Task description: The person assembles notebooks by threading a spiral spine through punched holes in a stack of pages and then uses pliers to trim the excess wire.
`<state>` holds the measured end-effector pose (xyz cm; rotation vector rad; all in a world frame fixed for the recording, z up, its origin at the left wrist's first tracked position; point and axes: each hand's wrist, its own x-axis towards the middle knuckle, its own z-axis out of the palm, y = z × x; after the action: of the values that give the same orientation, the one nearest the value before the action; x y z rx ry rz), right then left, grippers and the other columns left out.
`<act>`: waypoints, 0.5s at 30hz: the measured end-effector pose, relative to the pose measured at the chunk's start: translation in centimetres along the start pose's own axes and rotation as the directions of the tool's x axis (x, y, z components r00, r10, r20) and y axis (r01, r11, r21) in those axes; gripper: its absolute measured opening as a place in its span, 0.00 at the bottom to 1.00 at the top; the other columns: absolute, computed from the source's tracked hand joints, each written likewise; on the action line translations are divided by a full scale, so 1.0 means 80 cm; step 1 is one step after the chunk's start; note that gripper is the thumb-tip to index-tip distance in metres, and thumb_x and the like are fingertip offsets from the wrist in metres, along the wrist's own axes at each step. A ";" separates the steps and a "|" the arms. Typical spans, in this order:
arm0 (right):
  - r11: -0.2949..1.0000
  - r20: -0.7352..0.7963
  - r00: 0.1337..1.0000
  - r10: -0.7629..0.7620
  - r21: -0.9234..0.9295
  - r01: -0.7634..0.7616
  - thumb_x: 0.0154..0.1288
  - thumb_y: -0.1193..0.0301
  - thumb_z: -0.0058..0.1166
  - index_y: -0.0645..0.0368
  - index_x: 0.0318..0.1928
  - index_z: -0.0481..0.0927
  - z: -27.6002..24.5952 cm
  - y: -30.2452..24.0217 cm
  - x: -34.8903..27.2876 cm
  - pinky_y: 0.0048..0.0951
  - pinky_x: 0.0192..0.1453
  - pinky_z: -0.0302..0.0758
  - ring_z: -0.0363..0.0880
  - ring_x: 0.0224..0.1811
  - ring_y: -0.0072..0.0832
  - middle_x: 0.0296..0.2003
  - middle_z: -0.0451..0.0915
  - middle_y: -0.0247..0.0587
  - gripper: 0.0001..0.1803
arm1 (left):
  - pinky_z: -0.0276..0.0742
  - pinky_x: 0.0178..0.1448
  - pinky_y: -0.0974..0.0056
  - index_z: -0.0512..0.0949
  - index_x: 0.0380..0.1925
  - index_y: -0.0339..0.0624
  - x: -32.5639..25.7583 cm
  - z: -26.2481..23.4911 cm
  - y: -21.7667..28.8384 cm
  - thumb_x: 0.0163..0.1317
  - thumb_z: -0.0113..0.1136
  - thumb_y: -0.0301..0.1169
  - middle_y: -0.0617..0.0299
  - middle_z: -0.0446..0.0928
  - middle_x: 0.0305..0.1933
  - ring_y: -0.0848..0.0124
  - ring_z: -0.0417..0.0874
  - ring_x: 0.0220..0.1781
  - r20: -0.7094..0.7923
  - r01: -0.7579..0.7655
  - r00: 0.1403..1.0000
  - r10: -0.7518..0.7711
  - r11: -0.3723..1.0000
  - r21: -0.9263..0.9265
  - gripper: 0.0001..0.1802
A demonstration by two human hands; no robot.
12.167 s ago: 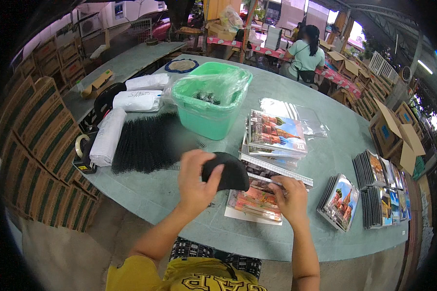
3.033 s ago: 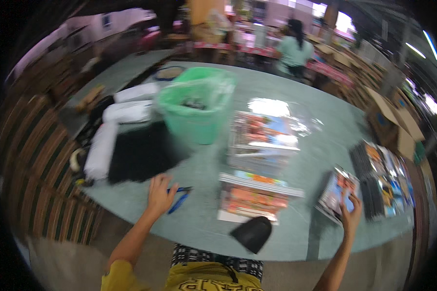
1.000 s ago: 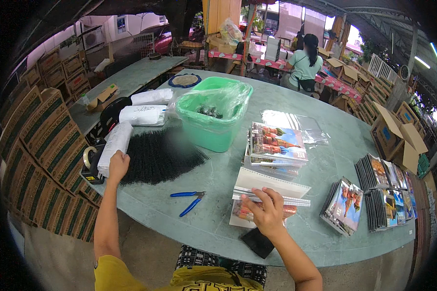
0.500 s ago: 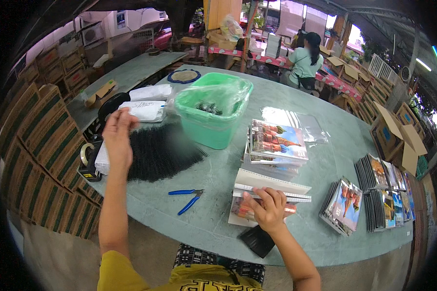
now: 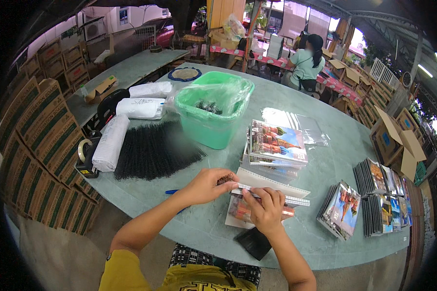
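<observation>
My left hand [image 5: 205, 186] pinches a dark spiral binding coil [image 5: 225, 179] at the left end of an unbound notebook's punched edge. Whether the coil has entered the holes I cannot tell. My right hand [image 5: 266, 207] is closed on the notebook [image 5: 273, 183], thumb and fingers along its spine edge, with its pale back board standing open. To the left lies a wide spread of black coils [image 5: 150, 151]. Blue-handled cutters [image 5: 171, 191] are mostly hidden behind my left forearm. A black flat object [image 5: 253, 244] rests by the table's near edge.
A green bin [image 5: 206, 128] lined with clear plastic stands mid-table. Stacked notebooks [image 5: 278, 140] sit behind my right hand, bound ones [image 5: 342, 208] at right. White wrapped rolls [image 5: 110, 143] and a tape dispenser [image 5: 85, 155] are at left. A person [image 5: 306, 63] sits beyond.
My left hand has come from the coil spread across to the notebook's edge, now with a coil in its fingers. My right hand stays on the notebook.
</observation>
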<state>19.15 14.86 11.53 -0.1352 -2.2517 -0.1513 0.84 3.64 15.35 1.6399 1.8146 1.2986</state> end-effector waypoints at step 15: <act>0.991 0.120 0.985 0.120 0.051 -0.127 0.46 0.72 0.54 0.57 0.45 0.78 -0.004 -0.022 0.024 0.40 0.47 0.64 0.70 0.43 0.36 0.34 0.74 0.37 0.21 | 0.68 0.27 0.73 0.79 0.40 0.37 0.008 0.008 -0.004 0.61 0.60 0.34 0.65 0.76 0.22 0.82 0.73 0.23 0.045 0.210 0.978 -0.205 0.960 -0.185 0.12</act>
<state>17.95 13.16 13.11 -0.2583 -2.3533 -0.0116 1.03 4.53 14.96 1.3218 1.7362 1.3059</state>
